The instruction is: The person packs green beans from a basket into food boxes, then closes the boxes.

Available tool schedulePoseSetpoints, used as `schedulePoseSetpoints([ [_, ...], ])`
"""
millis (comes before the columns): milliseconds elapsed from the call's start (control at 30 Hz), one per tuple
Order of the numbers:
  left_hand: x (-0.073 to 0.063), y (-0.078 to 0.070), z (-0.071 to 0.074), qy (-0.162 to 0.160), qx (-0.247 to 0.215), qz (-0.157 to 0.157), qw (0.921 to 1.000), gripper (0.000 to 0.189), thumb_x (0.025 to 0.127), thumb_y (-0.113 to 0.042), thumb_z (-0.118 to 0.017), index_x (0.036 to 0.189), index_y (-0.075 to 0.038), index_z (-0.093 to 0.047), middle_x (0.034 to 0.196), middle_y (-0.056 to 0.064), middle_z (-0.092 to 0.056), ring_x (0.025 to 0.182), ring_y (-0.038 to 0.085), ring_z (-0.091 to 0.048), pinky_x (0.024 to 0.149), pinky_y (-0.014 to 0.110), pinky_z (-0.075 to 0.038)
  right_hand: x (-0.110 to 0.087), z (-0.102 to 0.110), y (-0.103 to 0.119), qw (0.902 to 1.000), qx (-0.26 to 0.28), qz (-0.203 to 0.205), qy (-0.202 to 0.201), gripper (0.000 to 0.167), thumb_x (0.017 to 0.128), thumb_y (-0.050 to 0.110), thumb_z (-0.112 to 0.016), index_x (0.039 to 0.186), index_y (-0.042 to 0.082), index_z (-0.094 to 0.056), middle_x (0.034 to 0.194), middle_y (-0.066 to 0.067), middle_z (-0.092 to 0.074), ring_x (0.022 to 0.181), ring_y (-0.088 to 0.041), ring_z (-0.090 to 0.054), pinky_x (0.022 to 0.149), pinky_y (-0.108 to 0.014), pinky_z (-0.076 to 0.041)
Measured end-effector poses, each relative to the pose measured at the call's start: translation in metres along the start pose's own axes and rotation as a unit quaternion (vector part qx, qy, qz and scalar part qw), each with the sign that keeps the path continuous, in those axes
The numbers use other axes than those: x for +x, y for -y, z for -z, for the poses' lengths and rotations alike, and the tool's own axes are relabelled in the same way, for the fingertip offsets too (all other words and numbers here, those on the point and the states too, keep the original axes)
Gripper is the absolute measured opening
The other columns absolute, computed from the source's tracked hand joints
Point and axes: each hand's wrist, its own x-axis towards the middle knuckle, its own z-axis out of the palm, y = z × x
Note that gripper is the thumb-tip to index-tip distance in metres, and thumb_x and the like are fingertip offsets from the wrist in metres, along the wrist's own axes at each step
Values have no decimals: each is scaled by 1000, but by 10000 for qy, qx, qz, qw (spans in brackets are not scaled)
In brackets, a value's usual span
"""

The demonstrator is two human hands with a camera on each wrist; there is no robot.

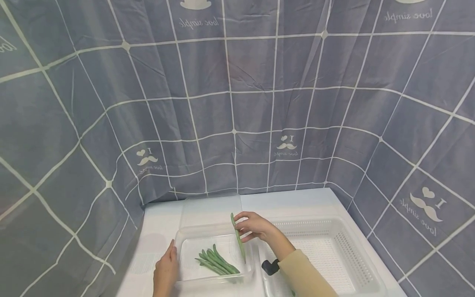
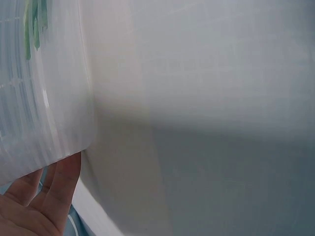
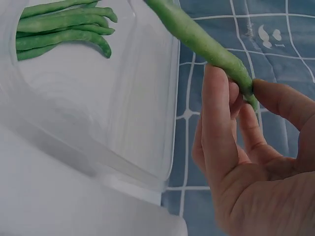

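My right hand (image 1: 255, 226) pinches a long green bean (image 3: 197, 39) near one end between thumb and fingers. The green bean hangs over the right side of a clear plastic container (image 1: 202, 229), slanting down toward it. Inside the container lies a small bunch of green beans (image 1: 216, 260), stacked roughly side by side. At the container's left side is my left hand (image 1: 165, 269), its fairly straight fingers (image 2: 64, 182) against the outer wall. Through that wall, in the left wrist view, the ends of the bunched beans (image 2: 34, 24) show faintly.
A white perforated basket (image 1: 358, 258) stands to the right, partly behind my right forearm. A black angular piece (image 1: 270, 267) sits between basket and container, on a clear surface. Behind the container lies a flat transparent sheet (image 1: 211, 208). Grey checked curtain (image 1: 252, 111) surrounds the white table (image 1: 293, 200).
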Motion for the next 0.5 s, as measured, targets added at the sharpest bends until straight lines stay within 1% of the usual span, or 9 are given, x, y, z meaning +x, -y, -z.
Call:
schedulePoseSetpoints([
  [267, 0, 0, 0, -38, -6, 54, 10000, 56, 117, -36, -28, 160, -1, -42, 153, 30, -49, 134, 56, -55, 104, 74, -49, 11, -23, 2, 9990, -438, -50, -76, 35, 92, 5, -73, 126, 4, -67, 96, -11, -74, 79, -17, -75, 65, -35, -69],
  [500, 0, 0, 0, -40, -25, 51, 10000, 56, 117, -35, -30, 160, -1, -42, 153, 31, -49, 134, 57, -55, 105, 74, -48, 22, -41, 2, 9970, -755, -144, -111, 32, 90, 6, -75, 122, 7, -69, 95, -11, -76, 79, -18, -75, 67, -37, -69],
])
